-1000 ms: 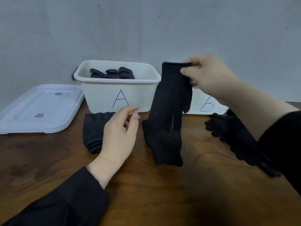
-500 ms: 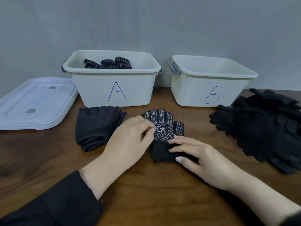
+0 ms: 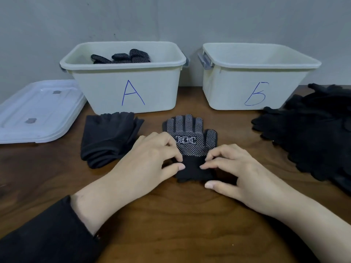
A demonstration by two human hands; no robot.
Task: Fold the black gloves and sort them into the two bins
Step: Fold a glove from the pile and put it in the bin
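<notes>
We seem to be at a plain sorting station, more workroom than home. We see a dark wood-grain surface pushed against a bare grey wall, two white plastic bins hand-lettered in blue marker, a loose lid lying flat, and a bulk heap of black work gloves at the right edge.
</notes>
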